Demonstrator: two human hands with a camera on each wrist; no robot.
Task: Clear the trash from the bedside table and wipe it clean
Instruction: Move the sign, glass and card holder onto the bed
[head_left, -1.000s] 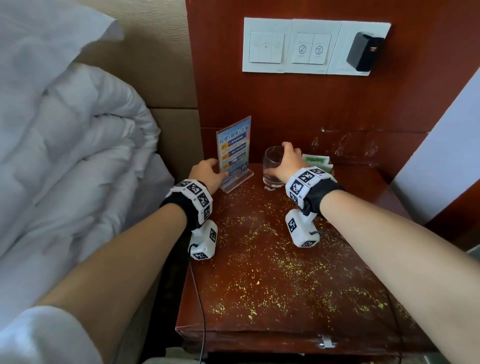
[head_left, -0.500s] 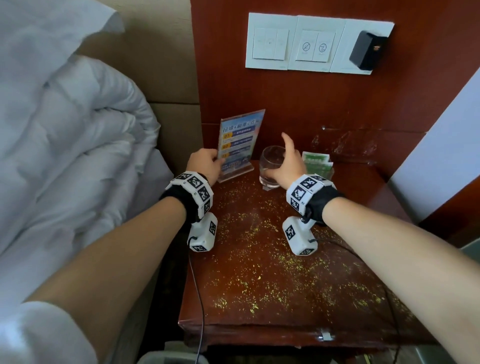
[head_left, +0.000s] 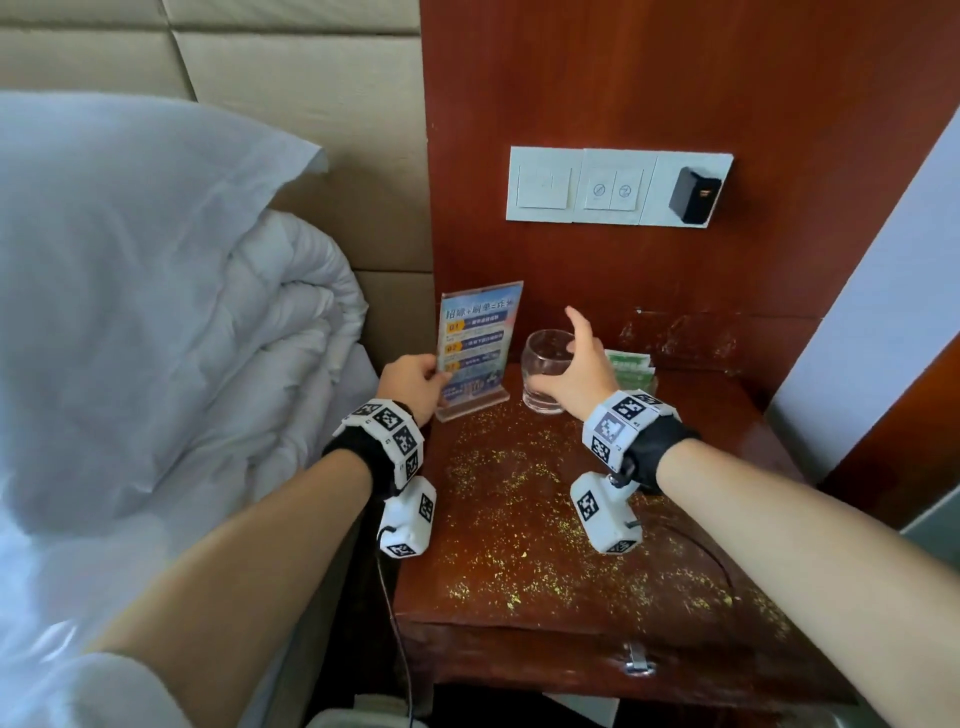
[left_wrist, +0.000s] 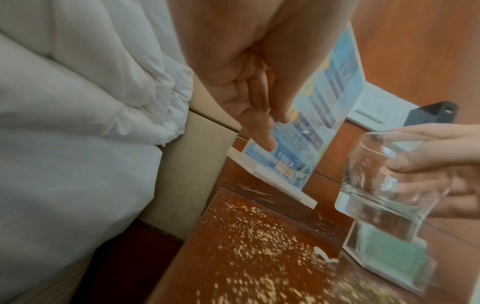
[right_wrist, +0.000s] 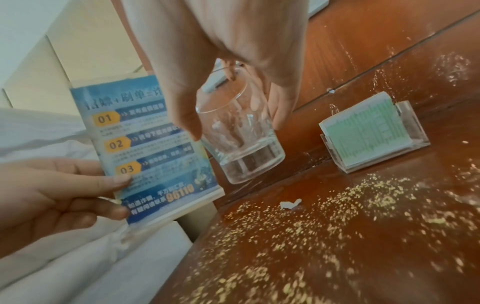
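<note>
The left hand (head_left: 413, 382) pinches the left edge of a clear acrylic sign stand (head_left: 478, 347), thumb on the printed face and fingers (left_wrist: 259, 131) behind it. The stand is a flat upright sheet holding a glossy blue leaflet with orange numbered tabs, set in a thick transparent foot; both wrist views show that foot raised off the wood and past the table's left rear corner.

Just right of that grip, the right hand (head_left: 582, 371) wraps a short, round tumbler (head_left: 545, 371) of clear glass with a heavy base, thumb on the near side and most fingers curled round the far wall, the forefinger standing straight up. The wrist views show the glass tilted and clear of the tabletop.

Behind and to the right of the glass sits a small clear plastic holder (right_wrist: 374, 135) with a pale green printed pad in it, against the back panel.

Below and nearer than both hands spreads the bedside table (head_left: 727, 431), dark red polished wood, its top strewn with fine yellow crumbs (head_left: 519, 525) in a grainy scatter from back to front edge. A small torn white paper scrap (right_wrist: 291, 204) lies among them just under the glass.

Left of the left hand bulges a soft, creased white duvet (head_left: 156, 338) against a padded beige headboard (head_left: 311, 104). Above the grips, a white switch plate (head_left: 618, 186) with a black plug-in block is on the wood wall.
</note>
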